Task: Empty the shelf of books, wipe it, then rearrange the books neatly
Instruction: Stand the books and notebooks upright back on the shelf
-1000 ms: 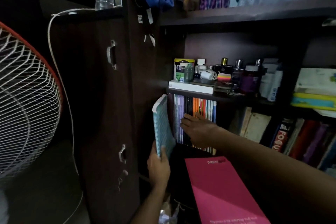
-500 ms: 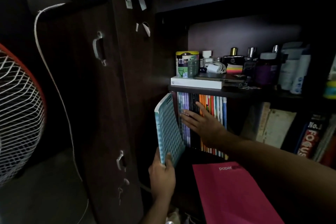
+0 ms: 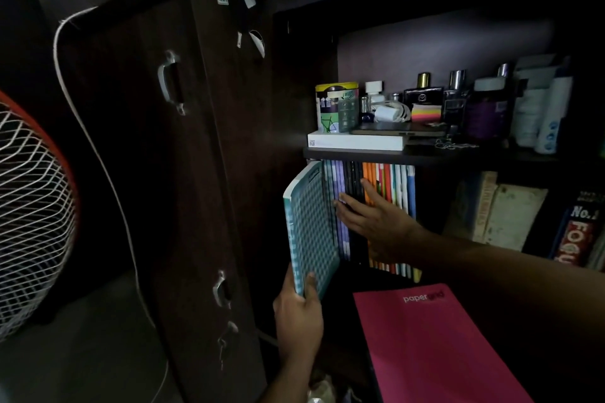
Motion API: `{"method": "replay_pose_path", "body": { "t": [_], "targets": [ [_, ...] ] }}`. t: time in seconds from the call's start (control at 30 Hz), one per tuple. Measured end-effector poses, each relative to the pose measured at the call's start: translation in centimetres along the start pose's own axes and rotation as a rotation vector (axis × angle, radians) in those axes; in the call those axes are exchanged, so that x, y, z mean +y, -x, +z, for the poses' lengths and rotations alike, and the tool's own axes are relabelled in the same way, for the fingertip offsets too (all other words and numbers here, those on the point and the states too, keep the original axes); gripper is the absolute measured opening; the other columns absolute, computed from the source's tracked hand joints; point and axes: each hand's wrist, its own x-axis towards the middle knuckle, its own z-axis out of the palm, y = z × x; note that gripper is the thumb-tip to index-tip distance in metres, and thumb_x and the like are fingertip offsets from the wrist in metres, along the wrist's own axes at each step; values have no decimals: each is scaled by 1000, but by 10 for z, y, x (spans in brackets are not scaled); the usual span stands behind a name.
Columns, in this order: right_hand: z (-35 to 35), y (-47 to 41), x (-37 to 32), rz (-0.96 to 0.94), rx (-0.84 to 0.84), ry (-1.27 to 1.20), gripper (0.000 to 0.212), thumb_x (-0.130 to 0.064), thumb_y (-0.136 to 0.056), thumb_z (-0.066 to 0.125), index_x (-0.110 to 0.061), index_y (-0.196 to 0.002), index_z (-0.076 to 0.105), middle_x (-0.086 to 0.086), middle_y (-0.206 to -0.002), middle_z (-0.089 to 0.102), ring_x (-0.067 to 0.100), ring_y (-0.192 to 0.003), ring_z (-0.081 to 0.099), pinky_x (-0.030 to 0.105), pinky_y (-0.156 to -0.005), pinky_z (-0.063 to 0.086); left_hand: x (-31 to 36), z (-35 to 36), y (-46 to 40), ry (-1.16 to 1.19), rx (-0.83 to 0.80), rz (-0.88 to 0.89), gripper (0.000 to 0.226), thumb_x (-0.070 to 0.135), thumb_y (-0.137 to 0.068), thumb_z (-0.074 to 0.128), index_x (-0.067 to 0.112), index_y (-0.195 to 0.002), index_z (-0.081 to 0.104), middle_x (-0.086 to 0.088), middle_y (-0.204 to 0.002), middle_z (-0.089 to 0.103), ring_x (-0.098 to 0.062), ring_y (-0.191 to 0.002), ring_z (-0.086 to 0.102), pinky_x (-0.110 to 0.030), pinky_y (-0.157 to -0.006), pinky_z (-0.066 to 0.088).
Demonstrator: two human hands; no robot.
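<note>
Here, teal checked notebook (image 3: pixel 311 232) tilted at left end of book row (image 3: pixel 373 216) on lower shelf (image 3: pixel 425 159); my left hand (image 3: pixel 299 317) grips its bottom edge. My right hand (image 3: pixel 373 222), fingers spread, has slid leftward across spines, steadying row. Judged: rearranging stage, insertion imminent.

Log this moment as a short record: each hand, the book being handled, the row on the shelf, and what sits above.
left hand: holds teal checked notebook by its lower edge, tilted at row's left end
right hand: flat, fingers straight against spines
book row: upright, lower shelf
upper shelf: tin, perfume bottles, white box
foreground: pink notebook
</note>
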Motion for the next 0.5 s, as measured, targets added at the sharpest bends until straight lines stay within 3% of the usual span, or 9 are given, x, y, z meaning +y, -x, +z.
{"method": "replay_pose_path", "body": {
  "t": [0.07,0.23,0.33,0.5],
  "targets": [
    [0,-3,-1,-3,43,-8,98,-66,-92,41,0,-157,9,21,-163,13,39,-152,9,75,-114,6,-2,0,0,1,5,12,34,47,-101,50,34,-132,58,4,-114,65,-13,-105,64,-37,-86,57],
    [-8,-13,5,-41,85,-27,63,-46,-97,47,-6,-144,40,17,-144,41,38,-139,33,62,-105,34,-4,3,-1,3,23,24,37,40,-102,52,28,-136,58,2,-116,65,-5,-97,62,-11,-68,44],
    [-15,-18,8,-48,102,-48,46,-36,-98,50,-10,-136,51,15,-137,47,38,-132,39,60,-101,37,0,1,0,10,14,55,35,33,-103,54,22,-135,60,5,-112,67,-1,-92,61,-4,-63,43],
    [-23,-18,2,-9,85,-58,42,-27,-99,51,-9,-137,53,19,-141,42,42,-135,33,63,-104,35,3,1,2,3,3,59,32,33,-103,53,23,-133,60,11,-106,65,7,-87,58,-4,-59,43]
  ]
}}
